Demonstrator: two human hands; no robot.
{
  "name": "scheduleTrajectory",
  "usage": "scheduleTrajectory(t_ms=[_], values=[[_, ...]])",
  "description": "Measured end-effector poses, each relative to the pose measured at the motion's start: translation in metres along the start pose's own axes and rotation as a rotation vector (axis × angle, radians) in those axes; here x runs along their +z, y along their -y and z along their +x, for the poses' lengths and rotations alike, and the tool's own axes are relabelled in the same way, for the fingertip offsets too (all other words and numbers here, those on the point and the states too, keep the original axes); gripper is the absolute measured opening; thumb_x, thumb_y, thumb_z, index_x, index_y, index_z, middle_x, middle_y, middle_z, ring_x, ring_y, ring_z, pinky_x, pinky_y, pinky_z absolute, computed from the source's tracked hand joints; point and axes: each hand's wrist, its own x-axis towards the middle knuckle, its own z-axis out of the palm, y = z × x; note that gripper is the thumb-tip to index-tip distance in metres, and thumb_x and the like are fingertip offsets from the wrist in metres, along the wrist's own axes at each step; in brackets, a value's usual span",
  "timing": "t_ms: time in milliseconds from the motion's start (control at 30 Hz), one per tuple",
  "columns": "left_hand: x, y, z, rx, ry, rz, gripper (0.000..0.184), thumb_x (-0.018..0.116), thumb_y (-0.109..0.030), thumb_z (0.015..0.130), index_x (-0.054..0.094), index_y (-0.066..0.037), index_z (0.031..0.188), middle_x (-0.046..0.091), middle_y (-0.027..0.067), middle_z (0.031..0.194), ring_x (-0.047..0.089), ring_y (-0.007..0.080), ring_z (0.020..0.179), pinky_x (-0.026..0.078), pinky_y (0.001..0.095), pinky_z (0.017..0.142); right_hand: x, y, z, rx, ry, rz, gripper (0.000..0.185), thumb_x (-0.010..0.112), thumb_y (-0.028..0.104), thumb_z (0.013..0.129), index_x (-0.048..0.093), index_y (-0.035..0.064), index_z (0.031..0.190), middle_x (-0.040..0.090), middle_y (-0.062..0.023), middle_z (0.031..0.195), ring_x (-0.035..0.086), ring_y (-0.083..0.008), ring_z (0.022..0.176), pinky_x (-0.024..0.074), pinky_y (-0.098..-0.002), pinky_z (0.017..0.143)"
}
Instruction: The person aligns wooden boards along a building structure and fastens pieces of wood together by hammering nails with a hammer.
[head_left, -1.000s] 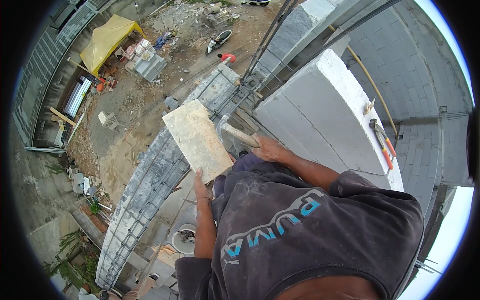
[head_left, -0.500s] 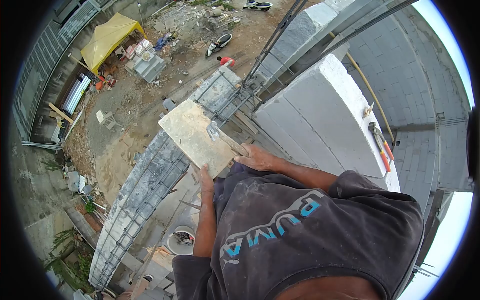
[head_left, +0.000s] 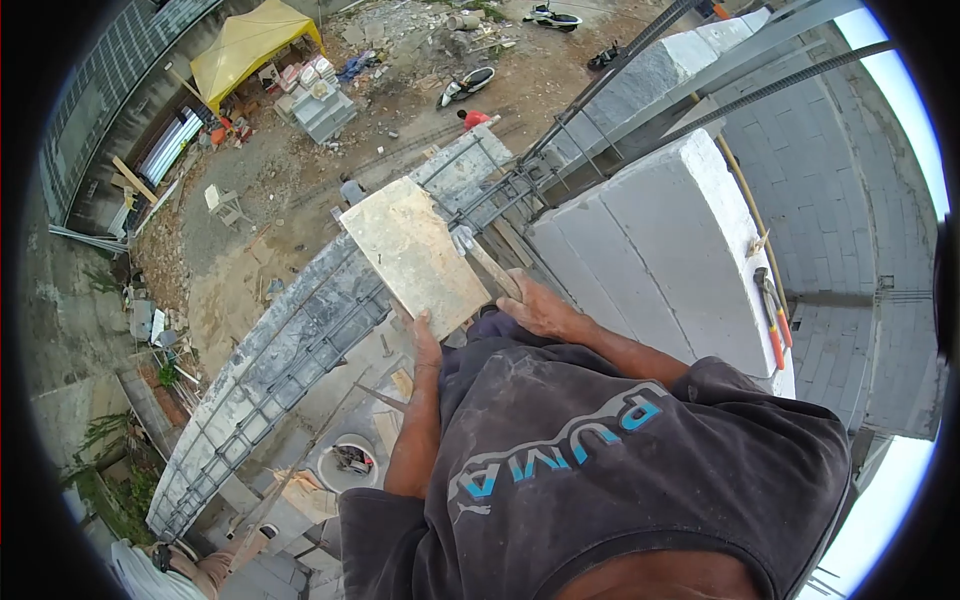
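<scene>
A pale, worn wooden board (head_left: 415, 255) is tilted in front of me, over the edge of the wall. My left hand (head_left: 427, 342) grips its near left corner, thumb on the upper face. Wrapped round the wooden handle of a hammer (head_left: 490, 268) is my right hand (head_left: 540, 305), close to the board's right side. The hammer's grey metal head lies beside the board's right edge. Under the board runs a concrete ledge with a rebar cage (head_left: 300, 375) along it.
Pincers with red-orange handles (head_left: 773, 320) rest on top of a white block wall (head_left: 640, 240) to my right. A bucket (head_left: 347, 463) stands below on the left. Rebar rods (head_left: 600, 90) rise ahead. Far below are motorbikes (head_left: 466, 87), a yellow canopy (head_left: 250, 50) and a person in red (head_left: 473, 119).
The hammer head has moved off the board's face to its right edge. The view has shifted, so the surroundings appear displaced. Both hands keep their holds.
</scene>
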Motion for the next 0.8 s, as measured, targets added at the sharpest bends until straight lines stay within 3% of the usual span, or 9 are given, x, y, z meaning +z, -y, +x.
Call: scheduleTrajectory(t_ms=[100,233,433,500,600,700,800], values=[[0.004,0.000,0.001,0.141,-0.055,0.182,0.089,0.047,-0.024,0.090,-0.003,-0.005,0.161,0.031,0.0218,0.157,0.041,0.0319,0.138,0.031,0.0375,0.115,0.005,0.014,-0.002,0.005,-0.064,0.073,0.048,0.061,0.027,0.094,0.049,-0.0016,0.130,0.065,-0.0280,0.108,0.062,-0.0421,0.106,0.0480,-0.0467,0.091],[0.005,-0.005,0.001,0.174,0.020,0.098,0.089,0.048,-0.020,0.091,-0.004,0.000,0.160,0.014,0.0249,0.163,0.029,0.0323,0.145,0.027,0.0365,0.117,-0.002,0.013,0.006,0.132,0.097,0.197,0.047,0.059,0.024,0.092,0.051,-0.0029,0.129,0.065,-0.0236,0.104,0.063,-0.0342,0.101,0.0489,-0.0424,0.089],[0.000,0.002,0.004,0.189,0.056,0.122,0.085,0.047,-0.024,0.093,0.000,0.003,0.159,0.014,0.0247,0.163,0.028,0.0321,0.146,0.027,0.0380,0.118,-0.011,0.037,0.011,0.090,0.170,0.149,0.050,0.053,0.024,0.095,0.046,-0.0043,0.135,0.066,-0.0171,0.089,0.064,-0.0288,0.079,0.0512,-0.0423,0.077],[-0.002,0.013,0.009,0.206,0.025,0.127,0.087,0.048,-0.024,0.093,-0.002,-0.001,0.160,0.024,0.0230,0.159,0.037,0.0310,0.140,0.030,0.0368,0.115,-0.013,0.068,0.007,0.156,0.191,0.256,0.052,0.050,0.025,0.097,0.041,-0.0051,0.139,0.065,-0.0169,0.085,0.062,-0.0287,0.070,0.0516,-0.0430,0.072],[0.001,0.011,0.007,0.193,0.018,0.058,0.088,0.049,-0.025,0.092,-0.003,-0.003,0.161,0.030,0.0224,0.156,0.042,0.0304,0.136,0.033,0.0366,0.114,-0.009,0.091,0.012,0.060,0.194,0.212,0.054,0.045,0.027,0.100,0.036,-0.0064,0.142,0.066,-0.0260,0.088,0.065,-0.0385,0.070,0.0520,-0.0475,0.071],[0.003,0.000,0.001,0.174,0.037,-0.002,0.085,0.047,-0.024,0.093,0.000,-0.002,0.160,0.022,0.0226,0.159,0.035,0.0315,0.141,0.029,0.0381,0.116,0.028,0.069,0.037,-0.396,-0.083,-0.047,0.055,0.044,0.027,0.101,0.035,-0.0074,0.143,0.065,-0.0352,0.093,0.065,-0.0503,0.079,0.0507,-0.0539,0.076],[0.003,-0.001,0.001,0.172,0.031,0.025,0.082,0.045,-0.022,0.093,0.002,-0.001,0.160,0.019,0.0223,0.161,0.031,0.0318,0.144,0.027,0.0385,0.117,0.030,0.094,0.046,-0.111,0.149,-0.091,0.055,0.045,0.027,0.101,0.035,-0.0068,0.143,0.063,-0.0407,0.101,0.062,-0.0562,0.094,0.0479,-0.0572,0.083]])
